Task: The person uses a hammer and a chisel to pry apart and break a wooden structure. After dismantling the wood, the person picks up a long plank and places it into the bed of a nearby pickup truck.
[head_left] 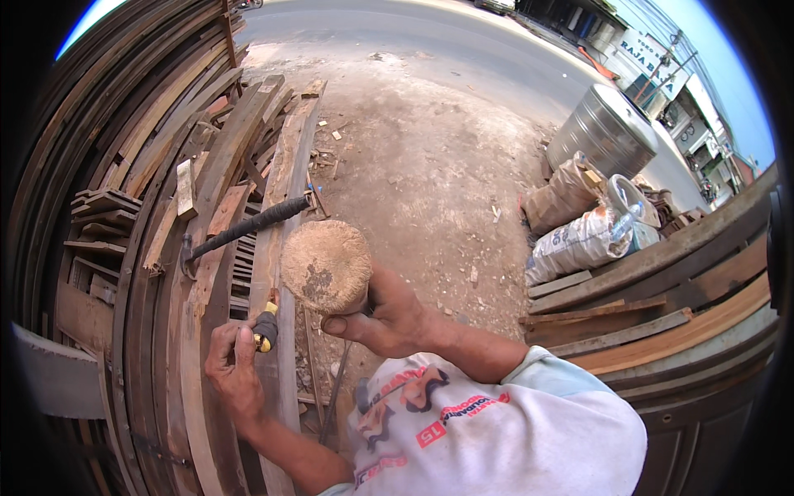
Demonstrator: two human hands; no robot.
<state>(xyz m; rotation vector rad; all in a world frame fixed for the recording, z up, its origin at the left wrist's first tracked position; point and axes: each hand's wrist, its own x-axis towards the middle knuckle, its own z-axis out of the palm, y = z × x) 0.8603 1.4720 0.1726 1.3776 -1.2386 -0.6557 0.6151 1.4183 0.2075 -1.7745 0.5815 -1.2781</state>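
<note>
My right hand (385,310) is closed around a thick round wooden mallet (327,264). Its pale striking face is frayed and fibrous, with a dark worn patch, and its shaft is hidden. Lower and to the left, my left hand (236,364) grips a chisel (265,329) by its black and yellow handle, above a long plank (285,388); I cannot make out the blade. A claw hammer (248,227) with a black wrapped handle lies across the boards just left of the mallet, its metal head at the left end.
Stacked old boards (141,207) fill the left side, and more planks (662,339) lie at the right. Beyond those stand stuffed sacks (579,248) and a large metal drum (604,132). Dirt ground (422,165) with wood chips runs out to a road (397,41).
</note>
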